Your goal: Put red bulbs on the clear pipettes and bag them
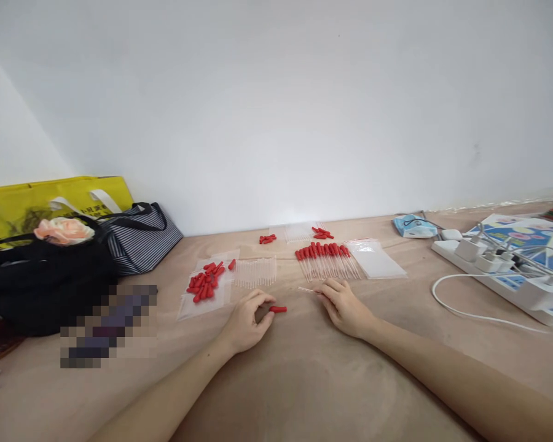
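Between the thumb and fingers of my left hand (251,319) is a red rubber dropper bulb (279,309), its narrow end pointing right. My right hand (343,307) pinches a thin clear dropper tube (306,290), which points left, apart from the bulb. Beyond my right hand lies a row of droppers with red bulbs fitted on clear tubes (325,261). A pile of loose red bulbs (205,282) rests on a clear plastic bag (187,307) to the left of my left hand. Bare clear tubes (257,271) lie side by side past my left hand.
Farther back are small groups of red bulbs (322,234) and more clear tubes (299,232). A zip bag (378,261) lies right of the dropper row. At right are a power strip (511,282) with cables and a blue mask (413,226). Bags (141,239) stand at left.
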{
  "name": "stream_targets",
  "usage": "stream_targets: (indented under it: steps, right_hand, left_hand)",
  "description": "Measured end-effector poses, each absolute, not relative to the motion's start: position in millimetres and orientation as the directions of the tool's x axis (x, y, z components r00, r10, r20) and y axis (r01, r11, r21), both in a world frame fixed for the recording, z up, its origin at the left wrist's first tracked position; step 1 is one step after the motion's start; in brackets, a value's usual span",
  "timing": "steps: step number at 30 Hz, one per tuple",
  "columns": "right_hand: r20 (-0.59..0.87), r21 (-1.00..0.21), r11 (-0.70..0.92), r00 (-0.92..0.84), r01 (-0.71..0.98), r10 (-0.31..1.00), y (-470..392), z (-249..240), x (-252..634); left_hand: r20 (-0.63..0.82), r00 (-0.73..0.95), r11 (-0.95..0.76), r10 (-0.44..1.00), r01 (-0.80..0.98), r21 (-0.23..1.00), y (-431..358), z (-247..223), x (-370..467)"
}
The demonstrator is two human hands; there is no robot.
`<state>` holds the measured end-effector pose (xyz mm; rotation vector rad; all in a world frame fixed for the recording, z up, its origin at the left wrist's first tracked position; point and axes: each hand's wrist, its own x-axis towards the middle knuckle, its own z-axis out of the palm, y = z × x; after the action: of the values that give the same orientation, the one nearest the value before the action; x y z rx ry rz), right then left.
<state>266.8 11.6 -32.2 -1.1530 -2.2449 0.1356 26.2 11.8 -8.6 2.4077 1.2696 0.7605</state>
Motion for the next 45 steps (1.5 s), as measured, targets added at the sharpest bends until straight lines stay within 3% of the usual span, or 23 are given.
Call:
stream_targets:
  steps: [5,9,23,32,38,45]
  right_hand:
    - [0.460,-0.339,0.614,-0.444,0.713,0.769,10,-30,267]
    - [0.478,-0.321,0.633,-0.457,0.704,0.750,9,-28,266]
    - [0.570,-0.309,0.701,-0.464,0.643,0.678,-2,-25,251]
    - [0.569,-0.296,0.743,-0.514,0.600,0.642,-4,-29,246]
    - [0.532,-0.288,0.766,-0.569,0.574,0.627,-4,-28,246]
    - [0.478,-0.174,0.790,-0.651,0.588,0.590,-1,-22,254]
  left_hand:
    - [0.293,0.541,-0.613,0.789,0.649,0.451,10,-7,33]
    - [0.329,0.510,-0.606,0.795,0.655,0.451,12,-10,39]
    - [0.269,0.460,-0.501,0.847,0.518,0.693,6,-4,47]
    - [0.227,0.468,-0.463,0.854,0.486,0.741,7,-6,47]
    - [0.249,0.449,-0.475,0.858,0.512,0.716,7,-10,46]
    - [0.257,0.545,-0.584,0.798,0.594,0.554,0,-4,47]
